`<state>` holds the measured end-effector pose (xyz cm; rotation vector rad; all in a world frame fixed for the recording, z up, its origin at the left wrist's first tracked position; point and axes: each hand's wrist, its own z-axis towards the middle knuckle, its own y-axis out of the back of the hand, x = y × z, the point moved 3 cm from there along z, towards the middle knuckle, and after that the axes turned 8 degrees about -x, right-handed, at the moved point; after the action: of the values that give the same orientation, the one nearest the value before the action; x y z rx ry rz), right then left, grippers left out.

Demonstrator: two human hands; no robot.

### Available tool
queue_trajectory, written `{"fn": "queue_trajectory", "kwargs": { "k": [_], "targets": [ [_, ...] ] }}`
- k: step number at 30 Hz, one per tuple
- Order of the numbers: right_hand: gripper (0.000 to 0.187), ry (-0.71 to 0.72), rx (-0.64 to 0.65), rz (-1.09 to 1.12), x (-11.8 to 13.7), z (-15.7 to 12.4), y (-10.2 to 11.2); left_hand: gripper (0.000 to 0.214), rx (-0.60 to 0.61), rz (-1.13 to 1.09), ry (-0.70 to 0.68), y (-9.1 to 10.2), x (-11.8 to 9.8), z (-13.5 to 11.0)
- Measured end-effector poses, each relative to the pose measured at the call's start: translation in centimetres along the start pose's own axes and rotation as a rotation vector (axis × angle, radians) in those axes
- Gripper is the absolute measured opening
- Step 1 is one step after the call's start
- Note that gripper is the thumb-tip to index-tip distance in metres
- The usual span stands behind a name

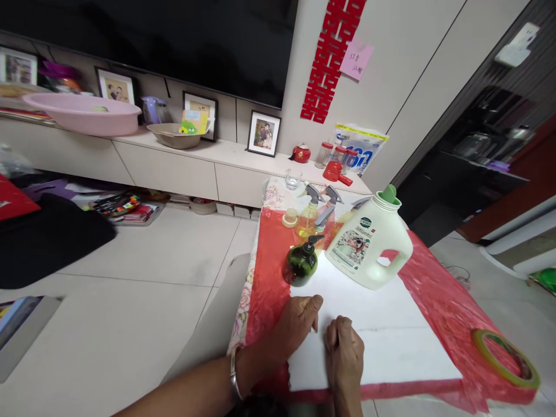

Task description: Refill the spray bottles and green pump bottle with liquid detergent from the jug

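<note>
My left hand (299, 317), with a bangle at the wrist, rests over the left edge of a white sheet (403, 341). Its fingers are curled in with the thumb on top, and nothing shows in them. Just right of it, my right hand (346, 349) is closed in a fist over the sheet, also with nothing visible inside. Beyond my left hand stands a dark green pump bottle (300, 266). A large pale green detergent jug (371, 240) with a green cap stands upright at the sheet's far side. Behind the pump bottle are several spray bottles (309, 217), partly overlapping.
A roll of tape (506, 358) lies at the right on the red plastic cover (271, 260). At the table's far end are a round pale lid (289, 218) and a glass cup (293, 178). A long cabinet (174, 168) with photo frames and a pink basin (87, 113) runs along the wall.
</note>
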<state>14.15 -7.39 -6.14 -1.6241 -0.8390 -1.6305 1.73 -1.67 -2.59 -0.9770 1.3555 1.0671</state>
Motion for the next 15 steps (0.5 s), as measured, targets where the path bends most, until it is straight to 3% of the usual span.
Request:
{"fn": "queue_trajectory", "kwargs": {
  "k": [5, 9, 12, 15],
  "targets": [
    [0.065, 0.032, 0.004, -0.010, 0.6, 0.0, -0.3, 0.039, 0.022, -0.034, 0.029, 0.2, -1.1, -0.1],
    [0.060, 0.089, 0.007, -0.009, 2.7, -0.1, 0.3, 0.023, 0.058, -0.179, -0.041, 1.4, -5.8, -1.2],
    [0.048, 0.166, 0.005, -0.110, 5.0, 0.3, 0.7, 0.023, 0.222, -0.281, -0.251, 3.9, -10.3, -4.2],
    [0.042, 0.256, 0.061, -0.279, 6.4, 1.3, -0.4, 0.029, 0.198, 0.032, -0.295, 7.2, -10.3, -9.2]
  ]
}}
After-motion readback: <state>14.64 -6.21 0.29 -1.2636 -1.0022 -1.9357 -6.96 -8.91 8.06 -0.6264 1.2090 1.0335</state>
